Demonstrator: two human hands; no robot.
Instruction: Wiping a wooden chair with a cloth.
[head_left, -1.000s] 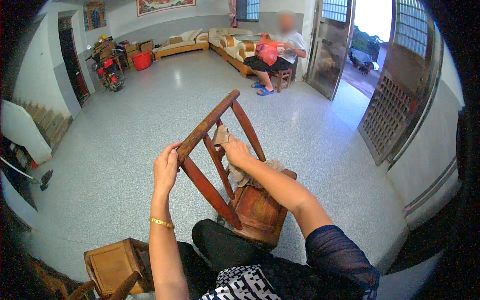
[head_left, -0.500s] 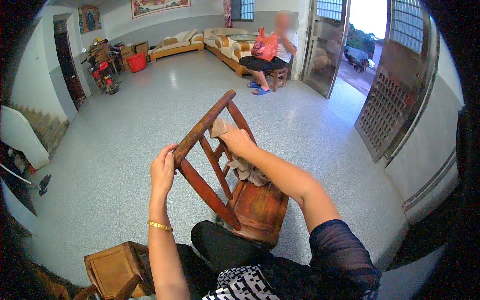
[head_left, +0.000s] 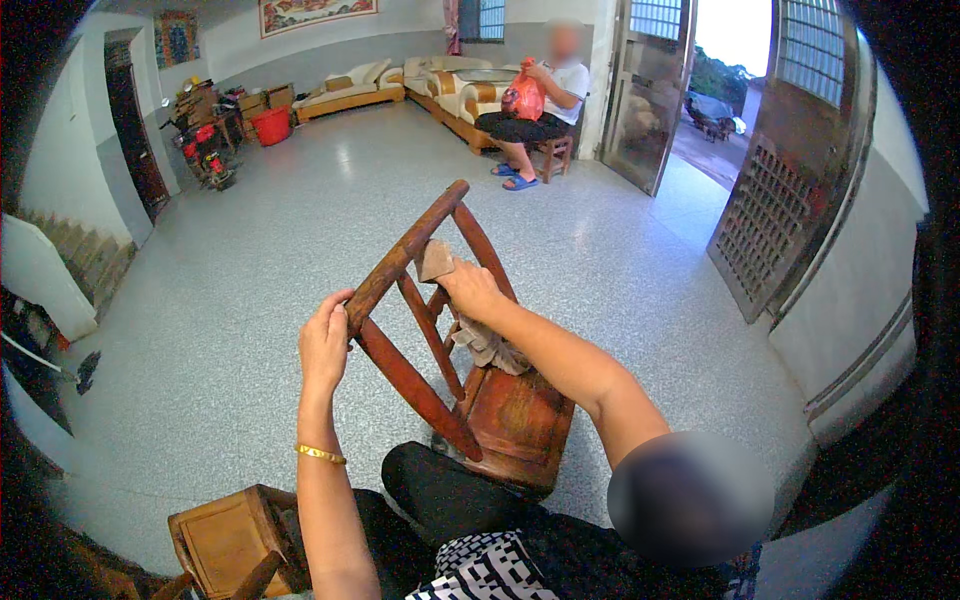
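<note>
A reddish-brown wooden chair [head_left: 518, 425] stands tilted in front of my knees, its backrest leaning up to the left. My left hand [head_left: 325, 338] is closed round the lower left end of the top rail. A beige-grey rag [head_left: 490, 348] is gripped in my right hand [head_left: 474, 290]. One fold of it sticks up beside the middle of the top rail, and the rest hangs down behind the slats toward the seat. Part of my right hand's fingers is hidden by the cloth.
A second wooden chair [head_left: 225, 540] stands at the lower left. Across the speckled floor, a person [head_left: 555, 95] with a red plastic bag [head_left: 525, 98] sits on a stool by the open metal door [head_left: 785, 170]. Sofas [head_left: 350, 88], a red tub [head_left: 271, 127] and a motorbike [head_left: 205, 155] line the back.
My right hand and the rag have shifted very slightly along the top rail. The seated person's arms and the red bag have moved a little. My left hand keeps its place.
</note>
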